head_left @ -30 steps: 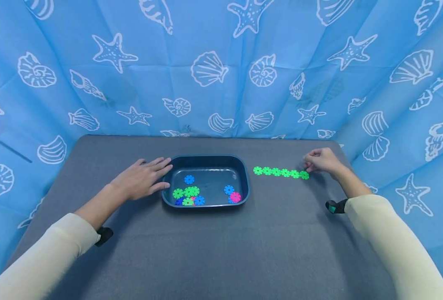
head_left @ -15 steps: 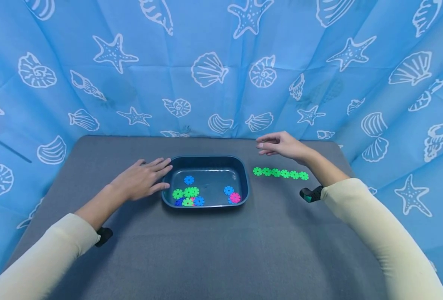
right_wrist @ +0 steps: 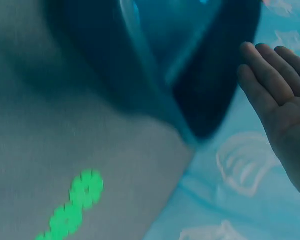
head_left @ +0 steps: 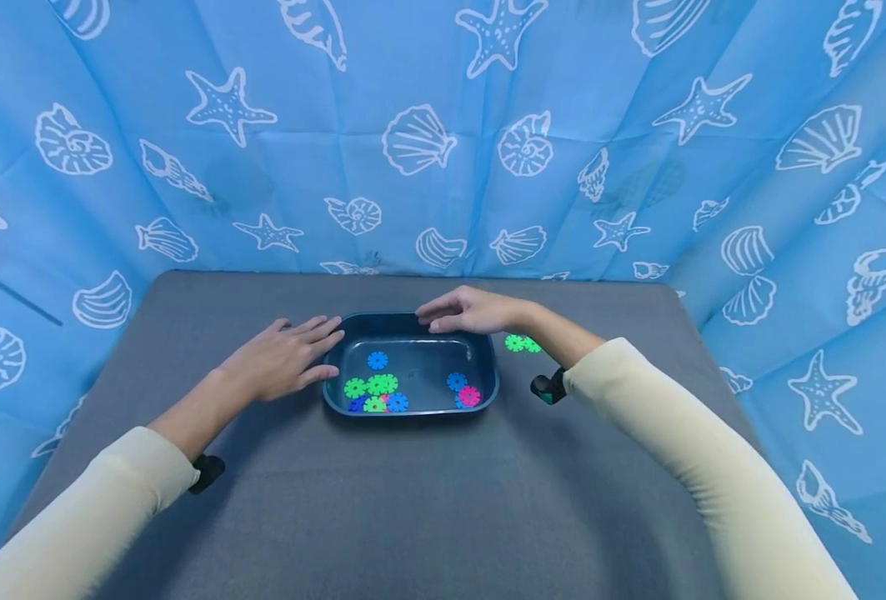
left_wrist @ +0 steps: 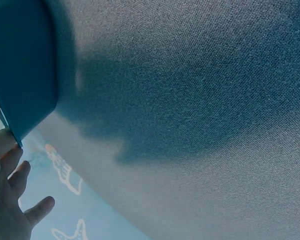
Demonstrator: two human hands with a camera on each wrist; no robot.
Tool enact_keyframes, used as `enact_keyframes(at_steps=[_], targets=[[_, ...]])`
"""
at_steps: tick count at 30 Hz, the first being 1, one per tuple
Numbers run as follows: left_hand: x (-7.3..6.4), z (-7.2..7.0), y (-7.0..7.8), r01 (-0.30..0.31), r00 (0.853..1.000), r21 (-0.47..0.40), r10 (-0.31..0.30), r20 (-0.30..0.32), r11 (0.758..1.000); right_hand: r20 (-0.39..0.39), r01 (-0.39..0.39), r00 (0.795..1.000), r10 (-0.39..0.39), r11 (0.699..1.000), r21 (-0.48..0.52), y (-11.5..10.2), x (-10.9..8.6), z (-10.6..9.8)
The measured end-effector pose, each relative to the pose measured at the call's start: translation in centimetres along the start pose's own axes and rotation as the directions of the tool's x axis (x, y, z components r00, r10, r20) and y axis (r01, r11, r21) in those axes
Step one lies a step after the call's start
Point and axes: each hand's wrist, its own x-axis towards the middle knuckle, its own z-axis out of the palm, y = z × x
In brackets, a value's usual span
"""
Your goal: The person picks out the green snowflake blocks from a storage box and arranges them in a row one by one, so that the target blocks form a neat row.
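My left hand [head_left: 273,360] rests with straight fingers on the left rim of a dark blue tray [head_left: 412,414]. Over the tray's far right part hovers my right hand [head_left: 476,310], its fingers loosely extended and holding nothing. Inside the tray lie several flower-shaped plastic discs: green discs [head_left: 382,383] and blue ones at the left, a blue disc [head_left: 457,381] and a pink disc [head_left: 469,396] at the right. To the tray's right a row of green discs [head_left: 515,342] lies on the table, mostly hidden by my right forearm; part of the green row [right_wrist: 86,189] shows in the right wrist view.
The grey cloth-covered table [head_left: 412,508] extends around the tray. Behind it hangs a blue curtain [head_left: 300,150] printed with white shells and starfish. Each wrist carries a black strap-like device, such as the right wrist device [head_left: 548,387].
My right hand has left the right end of the green row, its fingers loosening, and moved left to above the tray. My left hand has stayed at the rim.
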Motion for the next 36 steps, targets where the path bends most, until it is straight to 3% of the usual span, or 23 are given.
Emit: enact_keyframes(at_steps=[7,16,20,24,29,36], targets=[[0.2,0.1,-0.1,0.010,1.000,-0.008,-0.010,0.017,1.000,0.190,0.010,0.982,-0.001,0.999,-0.049,-1.1,2.8,3.3],[0.2,0.0,-0.2,0.000,1.000,0.002,0.000,0.022,1.000,0.313,0.012,0.950,-0.010,1.000,-0.007,-2.0,4.5,5.3],[0.1,-0.1,-0.1,-0.009,1.000,-0.008,0.009,0.012,1.000,0.381,-0.014,0.924,0.020,1.000,-0.020,-2.0,5.1,6.0],[0.0,-0.2,0.0,-0.009,1.000,-0.011,0.009,0.008,1.000,0.411,-0.038,0.911,0.046,0.999,-0.028,-2.0,5.6,6.6],[0.0,-0.1,0.0,-0.009,1.000,-0.006,0.009,0.000,1.000,0.423,-0.045,0.905,0.040,0.999,0.002,-2.0,6.0,7.2],[0.1,-0.1,0.0,-0.006,1.000,0.000,0.006,0.005,1.000,0.434,-0.030,0.900,0.045,0.999,-0.041,-2.4,5.8,7.6]])
